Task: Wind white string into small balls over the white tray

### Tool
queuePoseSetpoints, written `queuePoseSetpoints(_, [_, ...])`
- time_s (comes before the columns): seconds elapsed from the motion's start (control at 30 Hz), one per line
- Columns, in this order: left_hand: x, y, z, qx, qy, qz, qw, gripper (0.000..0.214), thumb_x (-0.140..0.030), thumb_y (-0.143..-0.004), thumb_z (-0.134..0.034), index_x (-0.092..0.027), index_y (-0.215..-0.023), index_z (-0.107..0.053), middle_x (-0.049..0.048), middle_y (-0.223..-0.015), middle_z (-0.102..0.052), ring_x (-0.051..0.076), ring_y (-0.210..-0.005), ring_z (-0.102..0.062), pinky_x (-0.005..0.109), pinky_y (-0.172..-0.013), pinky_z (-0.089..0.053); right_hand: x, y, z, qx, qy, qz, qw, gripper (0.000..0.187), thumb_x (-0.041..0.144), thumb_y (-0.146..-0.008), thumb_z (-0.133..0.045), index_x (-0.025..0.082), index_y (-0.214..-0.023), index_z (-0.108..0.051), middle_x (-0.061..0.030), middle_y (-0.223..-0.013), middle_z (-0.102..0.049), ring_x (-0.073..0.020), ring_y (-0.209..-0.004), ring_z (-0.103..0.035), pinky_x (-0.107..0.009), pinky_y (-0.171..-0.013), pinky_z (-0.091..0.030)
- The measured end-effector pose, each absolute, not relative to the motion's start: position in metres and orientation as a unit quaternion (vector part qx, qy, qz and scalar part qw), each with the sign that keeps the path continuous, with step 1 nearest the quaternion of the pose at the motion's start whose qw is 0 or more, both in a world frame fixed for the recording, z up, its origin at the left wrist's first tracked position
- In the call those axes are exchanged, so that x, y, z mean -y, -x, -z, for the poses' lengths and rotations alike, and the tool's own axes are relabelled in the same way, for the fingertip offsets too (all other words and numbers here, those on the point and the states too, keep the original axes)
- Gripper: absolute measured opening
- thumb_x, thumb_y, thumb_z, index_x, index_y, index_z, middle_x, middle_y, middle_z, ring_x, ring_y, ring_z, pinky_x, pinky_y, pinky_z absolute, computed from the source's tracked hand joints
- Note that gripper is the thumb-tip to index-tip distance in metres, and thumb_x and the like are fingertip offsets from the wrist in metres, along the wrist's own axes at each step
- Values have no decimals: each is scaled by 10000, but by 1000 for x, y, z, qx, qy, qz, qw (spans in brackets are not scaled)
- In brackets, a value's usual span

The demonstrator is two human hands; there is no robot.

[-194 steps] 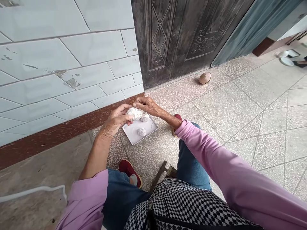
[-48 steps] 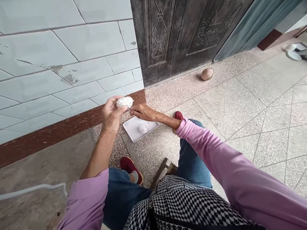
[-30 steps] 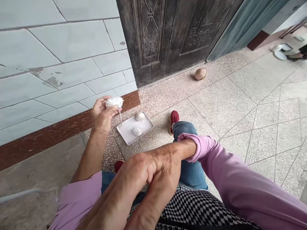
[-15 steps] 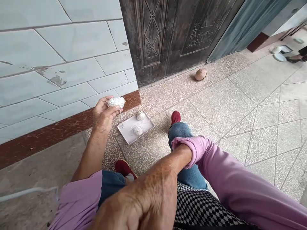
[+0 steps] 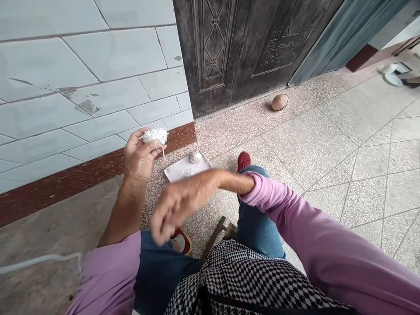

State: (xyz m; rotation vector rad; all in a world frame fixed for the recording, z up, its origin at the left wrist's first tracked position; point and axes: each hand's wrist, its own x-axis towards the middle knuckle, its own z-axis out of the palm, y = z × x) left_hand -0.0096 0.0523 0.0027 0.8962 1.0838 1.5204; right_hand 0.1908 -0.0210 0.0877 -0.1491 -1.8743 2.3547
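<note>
Head view: shaggy white string ball (image 5: 155, 136) (almost spiky) in left hand (image 5: 139, 157)

This looks like the front entry of a home: a dark embossed metal door (image 5: 229, 52), chipped pale wall tiles (image 5: 92, 65) above a red-brown skirting (image 5: 72, 197) — and a speckled terrazzo floor (image 5: 311, 148) running past the doorway.

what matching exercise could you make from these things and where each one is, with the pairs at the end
Things:
1. white thread tuft
2. small ball of white thread
3. tan ball
4. red shoe

Places:
A. on the white tray
B. on the person's right foot
C. in the left hand
D. on the floor by the dark embossed door

Pairs: 1-C, 2-A, 3-D, 4-B
</note>
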Motion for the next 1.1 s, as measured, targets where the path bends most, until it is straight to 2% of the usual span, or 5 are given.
queuePoseSetpoints(0.23, [-60, 13, 1, -424, -350, -657, 516, 753, -266, -548, -1154, -256, -1222, -819, 86, -1195, -879, 285, -1105, -818, 379, -869, -748, -48, -213, -56, 495, 420, -675, 352, 267, 52, -1323, -734, 149, -1074, -750, -3, -930, -839, -98, -760, -769, -160, -667, -596])
queuePoseSetpoints(0.47, [-57, 14, 8, -412, -373, -644, 526, 787, -278, -619, -1157, -267, -1305, -773, 68, -1241, -865, 261, -1112, -818, 425, -962, -766, -28, -187, -23, 495, 342, -743, 292, 140, 220, -1269, -914, 168, -1263, -783, -29, -1030, -887, -160, -937, -854, -258, -907, -697])
queuePoseSetpoints(0.6, [-56, 19, 12, -464, -398, -616, 497, 785, -351, -666, -1160, -246, -1343, -777, 42, -1168, -865, 220, -965, -809, 393, -883, -750, -24, -174, -9, 600, 344, -661, 290, 346, 452, -1323, -844, 212, -1106, -722, 59, -764, -628, -165, -738, -630, -279, -767, -582])
queuePoseSetpoints(0.77, [-48, 17, 6, -489, -471, -563, 472, 738, -422, -615, -1216, -218, -1239, -879, 53, -1098, -888, 227, -916, -814, 334, -776, -721, -45, -194, -26, 708, 385, -494, 326, 376, 454, -1337, -775, 229, -1038, -740, -21, -1005, -785, -233, -1025, -689, -324, -952, -579])
queuePoseSetpoints(1.1, [-31, 1, -21, -360, -457, -512, 632, 594, -345, -665, -1214, -276, -1192, -948, 89, -1263, -916, 264, -1130, -854, 359, -998, -780, -75, -235, -22, 706, 407, -431, 387, 385, 433, -1314, -748, 265, -975, -678, -24, -911, -697, -271, -933, -648, -379, -916, -546])
